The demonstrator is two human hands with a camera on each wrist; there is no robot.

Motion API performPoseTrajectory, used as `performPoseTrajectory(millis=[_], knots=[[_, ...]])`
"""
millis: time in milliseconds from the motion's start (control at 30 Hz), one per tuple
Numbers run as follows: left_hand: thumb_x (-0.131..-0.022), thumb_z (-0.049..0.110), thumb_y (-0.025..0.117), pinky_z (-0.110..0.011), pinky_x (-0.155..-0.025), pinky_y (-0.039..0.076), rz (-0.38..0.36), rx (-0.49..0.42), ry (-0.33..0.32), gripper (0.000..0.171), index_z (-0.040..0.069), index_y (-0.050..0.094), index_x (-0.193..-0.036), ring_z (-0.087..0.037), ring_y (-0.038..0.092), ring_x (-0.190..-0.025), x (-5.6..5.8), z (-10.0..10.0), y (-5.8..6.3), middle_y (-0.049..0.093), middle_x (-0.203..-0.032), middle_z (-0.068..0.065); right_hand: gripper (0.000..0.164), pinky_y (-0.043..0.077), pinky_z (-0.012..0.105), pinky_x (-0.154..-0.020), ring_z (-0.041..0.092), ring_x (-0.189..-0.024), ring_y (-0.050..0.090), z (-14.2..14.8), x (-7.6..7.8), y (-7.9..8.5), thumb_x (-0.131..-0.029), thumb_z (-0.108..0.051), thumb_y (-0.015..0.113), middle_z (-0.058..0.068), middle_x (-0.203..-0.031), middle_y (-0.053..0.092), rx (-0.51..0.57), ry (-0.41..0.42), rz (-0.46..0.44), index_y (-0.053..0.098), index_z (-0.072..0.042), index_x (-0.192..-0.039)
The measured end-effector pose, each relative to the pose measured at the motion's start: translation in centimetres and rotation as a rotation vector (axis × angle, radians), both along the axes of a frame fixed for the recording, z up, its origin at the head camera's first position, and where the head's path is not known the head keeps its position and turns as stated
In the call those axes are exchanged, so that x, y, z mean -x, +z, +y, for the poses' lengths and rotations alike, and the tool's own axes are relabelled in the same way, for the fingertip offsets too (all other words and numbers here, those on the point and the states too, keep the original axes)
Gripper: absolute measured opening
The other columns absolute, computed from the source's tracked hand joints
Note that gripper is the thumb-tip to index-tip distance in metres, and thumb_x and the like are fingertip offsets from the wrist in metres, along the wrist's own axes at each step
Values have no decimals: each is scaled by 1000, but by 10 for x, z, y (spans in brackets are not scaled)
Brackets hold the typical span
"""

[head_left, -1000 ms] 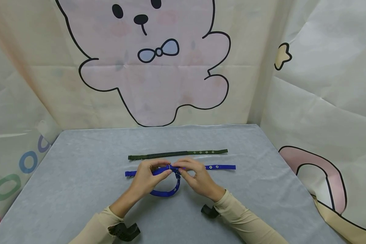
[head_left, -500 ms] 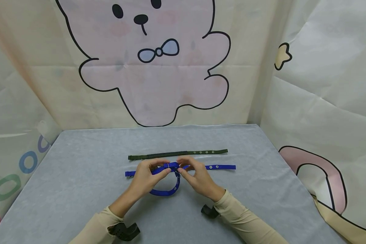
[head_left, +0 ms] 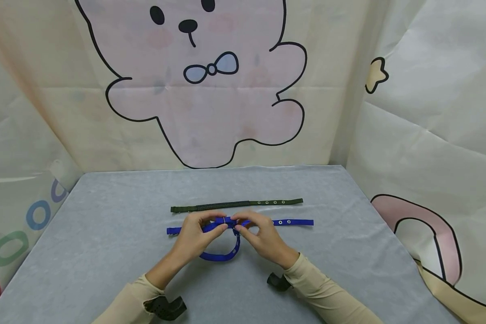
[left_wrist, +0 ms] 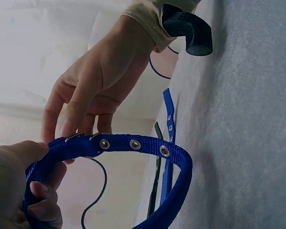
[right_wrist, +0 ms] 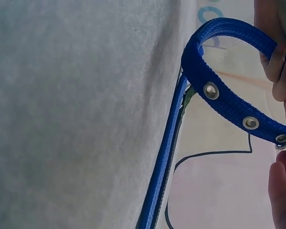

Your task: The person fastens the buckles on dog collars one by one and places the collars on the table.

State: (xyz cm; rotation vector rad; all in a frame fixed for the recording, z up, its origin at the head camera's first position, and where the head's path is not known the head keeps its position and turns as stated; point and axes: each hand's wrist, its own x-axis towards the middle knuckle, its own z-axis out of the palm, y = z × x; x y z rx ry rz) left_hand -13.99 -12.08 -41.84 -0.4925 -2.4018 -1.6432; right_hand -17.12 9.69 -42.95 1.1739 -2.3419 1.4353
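A blue webbing collar [head_left: 222, 257] with metal eyelets is bent into a loop and held above the table. My left hand [head_left: 194, 234] pinches its upper left side between thumb and fingers. At the buckle, my right hand [head_left: 264, 234] pinches the collar with thumb and fingertips, close to the left fingertips. In the left wrist view, the looped collar [left_wrist: 178, 191] shows a row of eyelets beside metal fittings. The right wrist view shows the loop [right_wrist: 200, 71] too, but its buckle is cut off at the frame edge. Fingers hide part of the strap's end.
Behind the hands, a second blue collar [head_left: 293, 222] lies flat, partly hidden by them. Beyond it, a dark green collar [head_left: 227, 205] with eyelets lies straight across the grey table cloth [head_left: 117, 252]. Printed curtains [head_left: 243, 108] stand behind and at both sides.
My right fingertips drew slightly right half a second ago, showing a raised fold of strap; now they are back against it and the fold sits lower. The left hand stays nearly still.
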Motion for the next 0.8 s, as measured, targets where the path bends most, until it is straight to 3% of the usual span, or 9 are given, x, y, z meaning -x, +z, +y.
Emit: performPoseTrajectory(millis=[267, 500, 633, 800], knots=[[-91, 19, 77, -23, -67, 54, -10, 1, 39, 24, 13, 74, -115, -10, 68, -84, 0, -1, -2, 76, -112, -6, 33, 58, 27, -80, 17, -107, 67, 0, 1, -2, -97, -9, 67, 9, -129, 69, -29, 59, 10, 67, -9, -131], [-93, 20, 75, -21, -64, 54, -3, -7, -10, 29, 7, 74, -120, -6, 67, -78, 1, -2, -3, 77, -107, -11, 41, 56, 24, -79, 18, -103, 67, 0, 2, -4, -97, -5, 66, 15, -137, 63, -50, 127, 36, 62, -5, -138], [-95, 20, 72, -21, -76, 58, 3, -9, -41, 32, 6, 72, -124, -12, 74, -94, 1, -2, -4, 76, -114, -13, 44, 57, 25, -80, 20, -107, 67, 0, 1, -3, -96, -2, 66, 14, -138, 63, -68, 115, 32, 60, -6, -139], [-97, 19, 70, -21, -82, 57, -9, 24, -78, 36, 4, 69, -129, -22, 73, -106, 0, -2, -1, 72, -124, -14, 41, 59, 29, -83, 24, -106, 68, -3, 0, -5, -93, 3, 68, 14, -130, 65, -41, 40, 16, 61, -7, -133]])
